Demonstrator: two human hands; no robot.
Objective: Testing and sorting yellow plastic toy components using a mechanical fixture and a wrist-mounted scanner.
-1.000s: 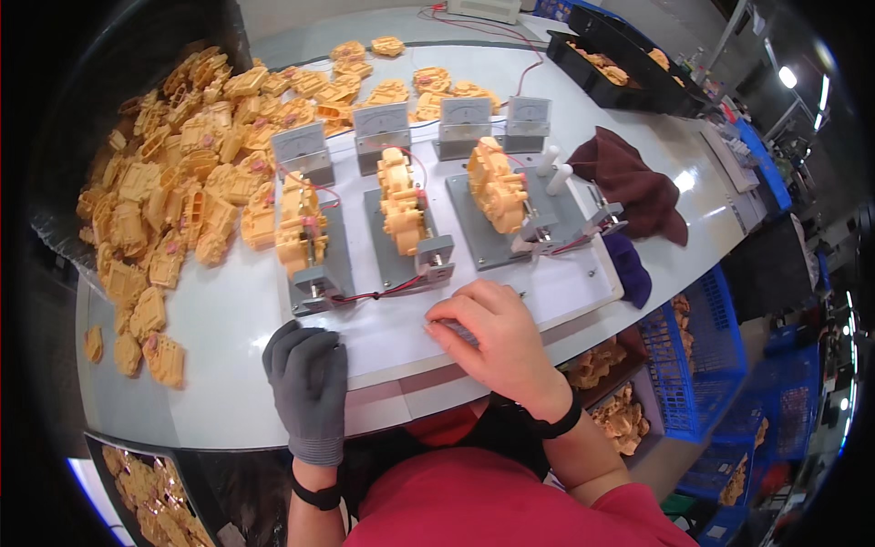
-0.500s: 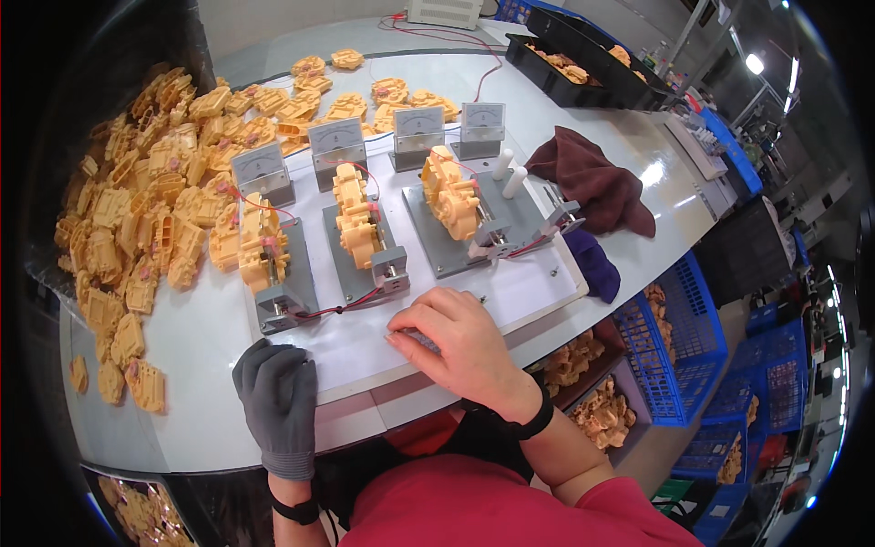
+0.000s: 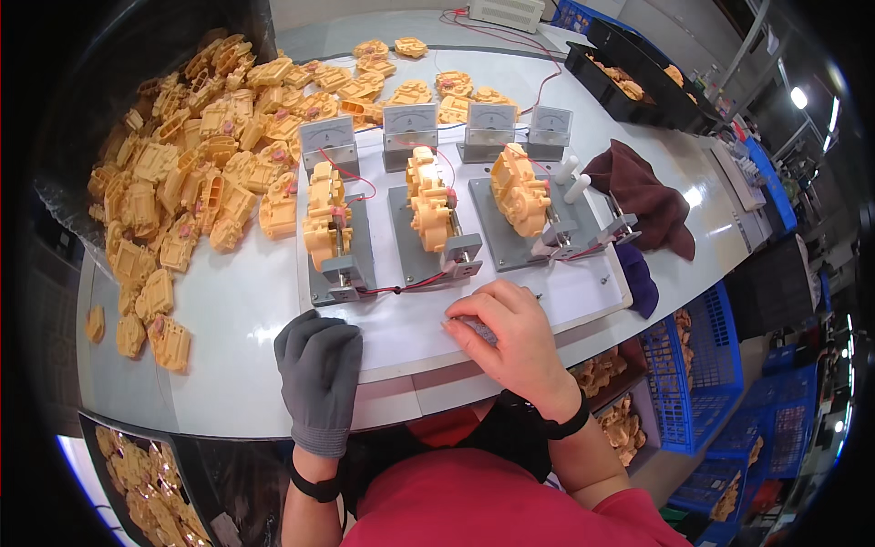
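Note:
My left hand (image 3: 318, 383), in a grey glove, rests at the front left edge of a white board (image 3: 401, 346), its fingers loosely bent and nothing visible in them. Bare, my right hand (image 3: 515, 342) lies on the board's front part, with a gap between thumb and curled index finger. Beyond them stand grey metal fixtures, each carrying a yellow plastic gearbox: a left one (image 3: 325, 214), a middle one (image 3: 428, 205) and a right one (image 3: 521, 196). Red wires run to panel meters, such as the left meter (image 3: 326, 135). Both hands are apart from the gearboxes.
A large heap of yellow gearboxes (image 3: 182, 173) covers the left of the table. A brown cloth (image 3: 647, 196) and a purple cloth (image 3: 638, 278) lie at right. Black trays (image 3: 629, 91) stand at the back right, blue crates (image 3: 693, 365) below the table's right side.
The view has turned, so the bench and fixtures appear farther right. Both hands keep about the same pose and place by the board; the gearboxes stay on their fixtures.

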